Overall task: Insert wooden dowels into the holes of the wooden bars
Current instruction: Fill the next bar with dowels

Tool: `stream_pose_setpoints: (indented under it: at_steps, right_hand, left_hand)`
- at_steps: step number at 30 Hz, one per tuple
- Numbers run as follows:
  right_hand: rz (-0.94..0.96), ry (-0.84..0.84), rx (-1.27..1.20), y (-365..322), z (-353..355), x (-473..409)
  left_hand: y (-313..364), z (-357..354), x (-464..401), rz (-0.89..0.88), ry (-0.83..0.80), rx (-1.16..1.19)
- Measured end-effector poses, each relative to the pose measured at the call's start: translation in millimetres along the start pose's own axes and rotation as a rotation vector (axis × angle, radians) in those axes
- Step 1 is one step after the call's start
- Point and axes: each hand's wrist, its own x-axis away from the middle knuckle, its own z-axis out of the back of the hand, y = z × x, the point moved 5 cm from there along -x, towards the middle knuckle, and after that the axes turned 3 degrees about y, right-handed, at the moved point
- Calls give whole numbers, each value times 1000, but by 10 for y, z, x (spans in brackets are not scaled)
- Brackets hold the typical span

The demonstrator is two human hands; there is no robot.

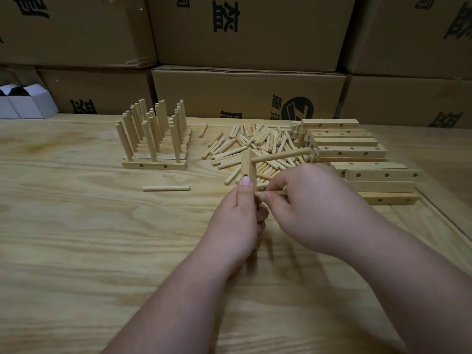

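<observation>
— Holding the wooden bar (249,169) upright like that, off the worktop (76,226) — why?

— So its drilled face turns toward the other hand. The left hand (237,218) is wrapped round the bar's lower part, thumb up its side, which steadies it against a sideways push. One dowel (281,155) already sticks out of the upper hole, pointing right.

— And the right hand (306,200)?

— It pinches a second dowel (270,193) between thumb and fingertips, lying level with its tip at the bar's lower end — I judge it is being lined up with a hole there, though the fingers hide the hole itself.

— Everything else looks sorted.

— It is: loose dowels (255,144) heaped just beyond the hands, blank bars (357,154) stacked to the right, finished bars (153,139) with pegs standing up parked on the left. One stray dowel (166,188) lies alone nearer the front. Supply within reach, done work out of the way.
</observation>
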Motion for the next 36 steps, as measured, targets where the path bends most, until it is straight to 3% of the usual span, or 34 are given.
stream_pose_setpoints:
  at_steps: [5, 13, 19, 24, 29, 33, 36]
  right_hand:
    - [-42, -117, -192, 104, -12, -27]
    - [-36, -21, -30, 30, -36, -18]
    - [-59, -130, -160, 93, 4, -32]
    - [-66, -126, -188, 132, -60, -36]
    - [-164, -146, -475, 326, -134, -35]
    - [-259, 61, -955, 436, -100, -58]
    - [-274, 175, -1102, 441, -66, -51]
  left_hand:
    - [-37, 22, -19, 22, -20, 25]
    - [-33, -4, -15, 30, -16, 42]
    - [-40, -7, -3, 35, -54, 52]
    - [-77, 15, -33, 17, -14, 84]
    - [-88, 56, -77, 95, 34, 244]
    - [-91, 118, -133, 236, 120, 565]
    - [-79, 138, -142, 281, 134, 704]
